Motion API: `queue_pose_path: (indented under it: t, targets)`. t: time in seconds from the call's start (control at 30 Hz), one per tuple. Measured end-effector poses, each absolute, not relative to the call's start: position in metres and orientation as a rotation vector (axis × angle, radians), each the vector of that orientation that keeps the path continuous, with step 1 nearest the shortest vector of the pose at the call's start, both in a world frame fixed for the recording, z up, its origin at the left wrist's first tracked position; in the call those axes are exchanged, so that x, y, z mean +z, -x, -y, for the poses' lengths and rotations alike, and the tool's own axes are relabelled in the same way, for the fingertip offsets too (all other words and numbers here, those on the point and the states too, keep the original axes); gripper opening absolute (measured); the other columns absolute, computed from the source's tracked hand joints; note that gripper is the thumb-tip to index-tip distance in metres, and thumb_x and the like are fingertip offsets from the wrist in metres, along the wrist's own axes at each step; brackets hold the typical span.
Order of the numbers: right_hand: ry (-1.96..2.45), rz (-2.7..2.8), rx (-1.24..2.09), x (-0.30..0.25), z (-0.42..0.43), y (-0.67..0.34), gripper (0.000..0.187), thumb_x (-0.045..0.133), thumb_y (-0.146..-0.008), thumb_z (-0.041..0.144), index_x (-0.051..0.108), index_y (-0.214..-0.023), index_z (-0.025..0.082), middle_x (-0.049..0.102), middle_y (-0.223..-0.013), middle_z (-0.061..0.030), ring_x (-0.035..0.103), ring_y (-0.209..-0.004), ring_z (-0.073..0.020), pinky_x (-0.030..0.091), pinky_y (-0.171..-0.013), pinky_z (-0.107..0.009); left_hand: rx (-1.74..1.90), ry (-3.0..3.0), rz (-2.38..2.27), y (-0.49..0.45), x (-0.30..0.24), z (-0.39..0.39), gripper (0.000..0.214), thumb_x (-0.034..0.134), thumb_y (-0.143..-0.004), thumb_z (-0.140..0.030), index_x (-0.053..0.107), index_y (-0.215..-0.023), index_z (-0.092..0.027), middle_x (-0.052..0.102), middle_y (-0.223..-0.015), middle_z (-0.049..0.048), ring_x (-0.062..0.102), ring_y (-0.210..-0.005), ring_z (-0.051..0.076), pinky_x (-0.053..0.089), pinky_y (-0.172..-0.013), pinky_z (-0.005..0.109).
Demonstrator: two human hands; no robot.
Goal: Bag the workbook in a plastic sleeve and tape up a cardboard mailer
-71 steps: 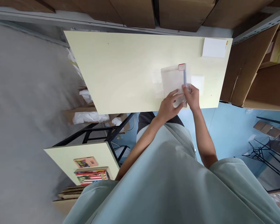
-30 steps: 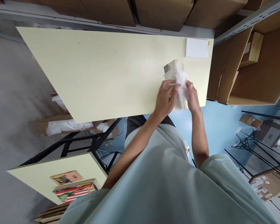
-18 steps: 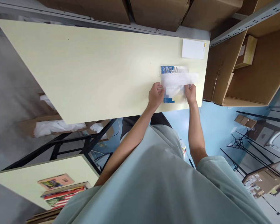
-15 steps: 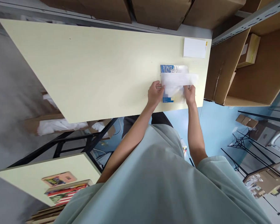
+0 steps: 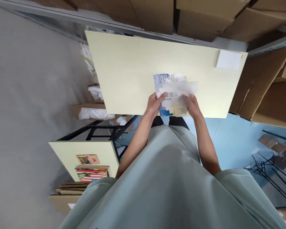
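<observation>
A blue-and-white printed booklet inside a clear plastic sleeve [image 5: 173,93] is held just above the near edge of the pale yellow table [image 5: 133,63]. My left hand [image 5: 154,103] grips its left edge with thumb on top. Gripping the right edge is my right hand [image 5: 192,105]. The sleeve's flap is folded across the booklet's middle; it is blurred by motion.
A white pad with an orange tab [image 5: 228,59] lies at the table's far right corner. Cardboard boxes [image 5: 200,16] fill the shelf behind and the right side. A lower table at left holds colourful books [image 5: 90,173]. White bags [image 5: 92,113] sit under the table.
The flat sleeve was turned over, showing the booklet's blue cover, and its flap folded across. Both hands now hold it by the sides, slightly nearer the table's front edge.
</observation>
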State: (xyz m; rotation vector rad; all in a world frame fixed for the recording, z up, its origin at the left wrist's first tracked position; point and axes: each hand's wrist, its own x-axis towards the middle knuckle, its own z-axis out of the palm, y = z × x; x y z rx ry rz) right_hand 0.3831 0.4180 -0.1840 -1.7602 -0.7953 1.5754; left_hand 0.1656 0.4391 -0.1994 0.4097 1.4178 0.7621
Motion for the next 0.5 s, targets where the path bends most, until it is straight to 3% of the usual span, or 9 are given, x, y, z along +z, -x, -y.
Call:
queue_pose_path:
  t: [0.2, 0.4, 0.5]
  targets:
    - [1.678, 0.847, 1.700, -0.171, -0.443, -0.325, 0.052, 0.083, -0.093, 0.068, 0.082, -0.113, 0.020, 0.087, -0.128, -0.0141, 0.079, -0.129, -0.0329, 0.065, -0.116, -0.050, 0.884, -0.323, -1.397, -0.086, -0.194, -0.437, 0.063, 0.101, -0.071, -0.062, 0.073, -0.110, -0.022, 0.086, -0.111, 0.0106, 0.083, -0.109, 0.032, 0.068, -0.087, 0.039]
    - [1.570, 0.941, 1.728, -0.166, -0.477, -0.243, 0.074, 0.095, -0.080, 0.076, 0.082, -0.130, 0.023, 0.087, -0.131, -0.0121, 0.077, -0.137, -0.0348, 0.058, -0.129, -0.053, 1.065, -0.312, -1.449, -0.013, -0.196, -0.448, 0.050, 0.103, -0.074, -0.054, 0.076, -0.104, -0.024, 0.085, -0.103, 0.0038, 0.080, -0.099, 0.025, 0.064, -0.079, 0.030]
    - [1.551, 0.928, 1.700, -0.170, -0.488, -0.197, 0.078, 0.089, -0.085, 0.081, 0.080, -0.135, 0.022, 0.086, -0.135, -0.0138, 0.076, -0.141, -0.0340, 0.058, -0.130, -0.052, 1.129, -0.354, -1.528, 0.020, -0.201, -0.464, 0.043, 0.100, -0.077, -0.049, 0.078, -0.102, -0.022, 0.084, -0.099, 0.0031, 0.078, -0.092, 0.021, 0.062, -0.077, 0.028]
